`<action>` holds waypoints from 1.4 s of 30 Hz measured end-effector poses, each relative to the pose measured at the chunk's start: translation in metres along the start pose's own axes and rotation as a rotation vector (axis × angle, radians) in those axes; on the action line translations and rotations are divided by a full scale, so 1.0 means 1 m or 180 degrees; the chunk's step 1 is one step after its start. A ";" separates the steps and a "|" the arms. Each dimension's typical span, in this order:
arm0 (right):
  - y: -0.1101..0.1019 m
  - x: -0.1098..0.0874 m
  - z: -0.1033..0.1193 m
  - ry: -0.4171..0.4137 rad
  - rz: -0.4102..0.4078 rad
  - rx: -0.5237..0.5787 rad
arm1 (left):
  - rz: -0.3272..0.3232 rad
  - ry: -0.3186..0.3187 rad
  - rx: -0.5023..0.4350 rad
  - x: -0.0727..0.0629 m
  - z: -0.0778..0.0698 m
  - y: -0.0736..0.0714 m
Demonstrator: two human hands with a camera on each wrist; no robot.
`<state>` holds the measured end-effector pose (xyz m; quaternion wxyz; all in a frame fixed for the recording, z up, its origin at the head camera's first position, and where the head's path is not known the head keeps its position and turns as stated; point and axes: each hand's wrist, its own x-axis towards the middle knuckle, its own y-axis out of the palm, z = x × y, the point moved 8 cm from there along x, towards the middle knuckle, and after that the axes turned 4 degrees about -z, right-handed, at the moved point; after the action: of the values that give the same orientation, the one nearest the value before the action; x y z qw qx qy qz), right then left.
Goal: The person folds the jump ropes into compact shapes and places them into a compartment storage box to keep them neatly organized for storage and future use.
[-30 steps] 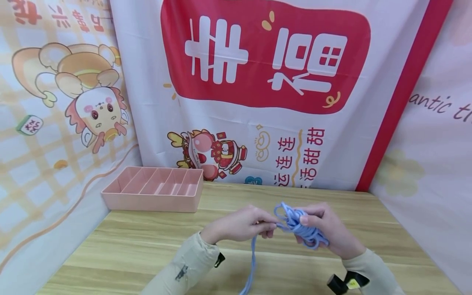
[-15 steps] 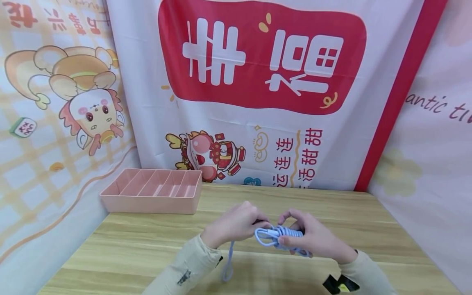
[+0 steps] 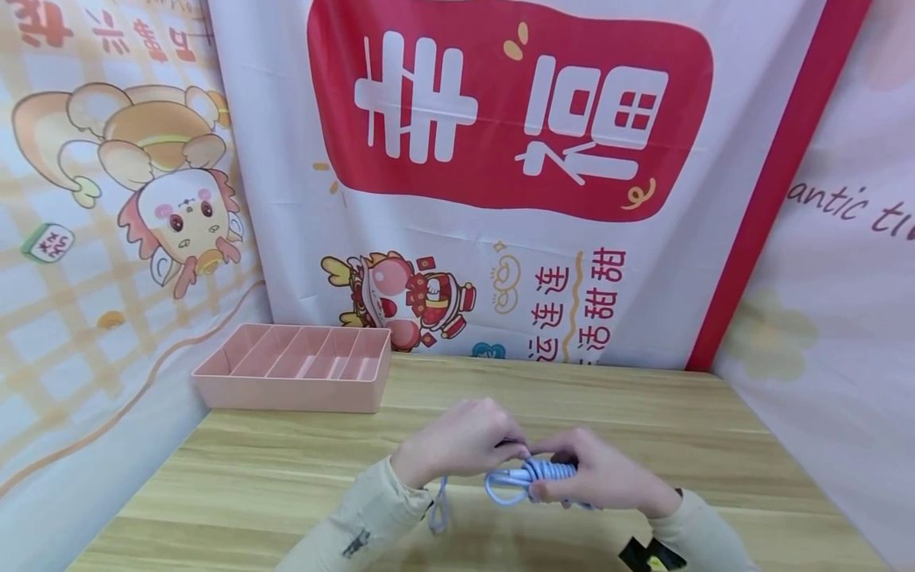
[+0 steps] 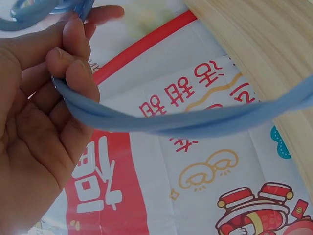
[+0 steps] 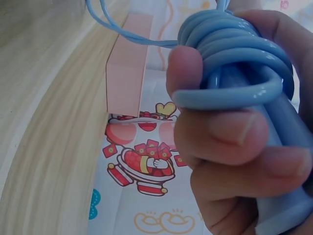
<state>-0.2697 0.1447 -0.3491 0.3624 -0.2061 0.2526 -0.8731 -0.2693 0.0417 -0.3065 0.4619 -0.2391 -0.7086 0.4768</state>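
A light blue cord point(image 3: 554, 470) is wound in tight turns into a bundle, with a loop sticking out on its left. My right hand point(image 3: 604, 473) grips this bundle, thumb and fingers curled round it. Close up in the right wrist view, the coils point(image 5: 234, 46) wrap round thicker, smooth blue lengths. My left hand point(image 3: 465, 445) pinches the doubled tail point(image 4: 171, 122) of the cord beside the bundle, fingers curled. A short loop of the tail point(image 3: 438, 508) hangs below the left hand. Both hands meet at the bundle's upper left, above the table.
A pink divided box point(image 3: 286, 393) stands at the table's back left. The wood-grain table point(image 3: 250, 492) lies beneath both hands. A printed cloth point(image 3: 422, 214) hangs behind the table, and patterned sheets flank it on both sides.
My right hand has turned the bundle and brought it left and lower, up against the left hand. The tail below the left hand hangs shorter. The right index finger now reaches to the left fingertips.
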 end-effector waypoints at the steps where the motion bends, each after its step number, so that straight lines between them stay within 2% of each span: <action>1: 0.000 0.000 0.000 -0.0010 -0.0018 -0.0013 | -0.0023 0.0022 0.0077 0.000 -0.001 -0.001; 7: 0.000 0.001 0.003 -0.0179 -0.0164 -0.0264 | -0.0082 0.0071 0.0329 0.000 -0.009 -0.001; 12: -0.007 0.000 0.002 -0.0198 -0.0476 -0.0550 | -0.0184 0.0039 0.0247 0.002 -0.012 -0.001; 17: -0.019 0.000 -0.002 0.0009 -0.1018 -0.0707 | -0.0494 -0.0077 0.0025 0.003 -0.011 -0.008; 21: -0.028 -0.002 -0.004 0.0165 -0.1399 -0.0657 | -0.0641 -0.0192 -0.0034 0.003 -0.011 -0.011; 24: -0.035 -0.005 -0.006 0.0245 -0.1598 -0.0494 | -0.0712 -0.0169 0.0014 0.003 -0.015 -0.013; 28: -0.044 -0.009 -0.013 0.0520 -0.1800 -0.0284 | -0.0807 -0.0081 0.0110 0.004 -0.020 -0.015; 32: -0.047 -0.012 -0.019 0.0791 -0.1848 -0.0079 | -0.0852 -0.0116 -0.0018 0.005 -0.021 -0.016; 36: -0.045 -0.013 -0.021 0.0845 -0.1812 0.0129 | -0.0881 -0.0134 -0.0066 0.006 -0.020 -0.017; 42: -0.038 -0.009 -0.023 0.0891 -0.1468 0.0377 | -0.0867 -0.0112 0.0106 0.004 -0.021 -0.015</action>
<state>-0.2963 0.1810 -0.3460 0.1271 -0.1139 0.1951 -0.9658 -0.2510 0.0482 -0.2893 0.5137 -0.1245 -0.7345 0.4255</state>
